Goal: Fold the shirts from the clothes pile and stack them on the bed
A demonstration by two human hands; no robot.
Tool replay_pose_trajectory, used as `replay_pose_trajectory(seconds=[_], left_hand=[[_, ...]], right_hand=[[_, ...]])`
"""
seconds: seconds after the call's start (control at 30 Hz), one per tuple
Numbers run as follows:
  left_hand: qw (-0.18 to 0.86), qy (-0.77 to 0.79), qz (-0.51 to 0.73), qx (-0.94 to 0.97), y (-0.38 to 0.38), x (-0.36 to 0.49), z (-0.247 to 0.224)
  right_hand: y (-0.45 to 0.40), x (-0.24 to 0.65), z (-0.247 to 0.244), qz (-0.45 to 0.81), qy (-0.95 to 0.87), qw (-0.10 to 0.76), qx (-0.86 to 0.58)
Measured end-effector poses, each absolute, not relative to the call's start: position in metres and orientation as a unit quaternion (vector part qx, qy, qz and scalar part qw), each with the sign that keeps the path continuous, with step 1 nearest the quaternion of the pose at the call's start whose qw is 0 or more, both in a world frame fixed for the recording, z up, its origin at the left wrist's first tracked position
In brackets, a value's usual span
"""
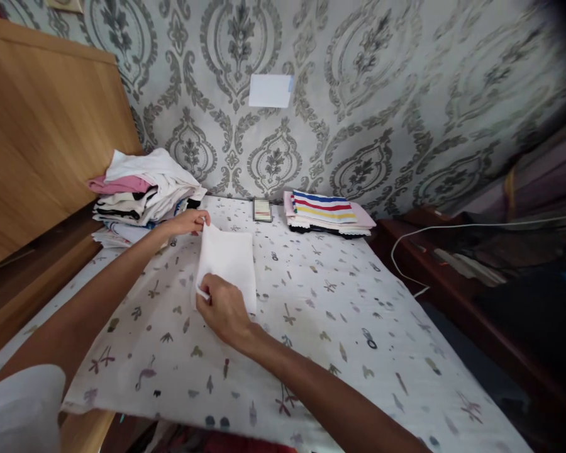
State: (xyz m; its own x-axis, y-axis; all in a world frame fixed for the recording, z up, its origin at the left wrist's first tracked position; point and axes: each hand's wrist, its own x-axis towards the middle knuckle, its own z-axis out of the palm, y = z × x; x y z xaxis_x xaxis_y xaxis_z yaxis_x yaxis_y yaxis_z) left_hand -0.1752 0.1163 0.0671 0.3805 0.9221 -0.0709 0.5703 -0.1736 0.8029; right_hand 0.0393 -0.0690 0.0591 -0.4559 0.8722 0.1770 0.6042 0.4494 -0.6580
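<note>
A white cloth (229,258), folded into a rectangle, lies on the patterned sheet in front of me. My left hand (190,222) pinches its far left corner and lifts it slightly. With fingers closed on the near left edge, my right hand (223,308) holds that same cloth and covers part of its near side. To the left, close behind my left hand, rises a pile of clothes (146,185) in white, pink and black. A smaller folded stack with a striped top piece (323,207) sits to the right, apart from both hands.
The printed sheet (339,352) covers the table. A small framed rectangular item (263,210) lies near the wall. A wooden panel (47,119) stands at left. On the right, a white cable (446,226) runs over a dark brown ledge (453,296).
</note>
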Motion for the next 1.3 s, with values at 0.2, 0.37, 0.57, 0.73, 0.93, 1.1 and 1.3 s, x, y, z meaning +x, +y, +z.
replay_pose_trajectory(seconds=[0.2, 0.37, 0.57, 0.73, 0.93, 1.1, 1.3], left_hand=[[0.240, 0.545, 0.176, 0.784, 0.110, -0.188, 0.044], [0.146, 0.578, 0.194, 0.779, 0.107, -0.178, 0.040], [0.116, 0.516, 0.183, 0.829, 0.115, -0.095, 0.034], [0.118, 0.546, 0.160, 0.814, 0.146, -0.042, 0.029], [0.107, 0.594, 0.155, 0.782, 0.164, -0.039, 0.014], [0.109, 0.602, 0.155, 0.776, 0.161, -0.041, 0.016], [0.091, 0.538, 0.205, 0.812, 0.122, -0.068, 0.037]], right_hand=[[-0.070, 0.018, 0.046, 0.219, -0.854, 0.153, -0.446], [-0.064, 0.040, 0.051, 0.236, -0.882, 0.173, -0.370], [-0.054, 0.069, 0.020, 0.093, -0.918, 0.173, -0.344], [-0.060, 0.067, 0.005, 0.086, -0.918, 0.142, -0.360], [-0.064, 0.065, 0.008, 0.080, -0.917, 0.137, -0.366], [-0.066, 0.063, 0.004, 0.100, -0.916, 0.153, -0.358], [-0.047, 0.102, 0.017, 0.290, -0.815, 0.332, -0.377]])
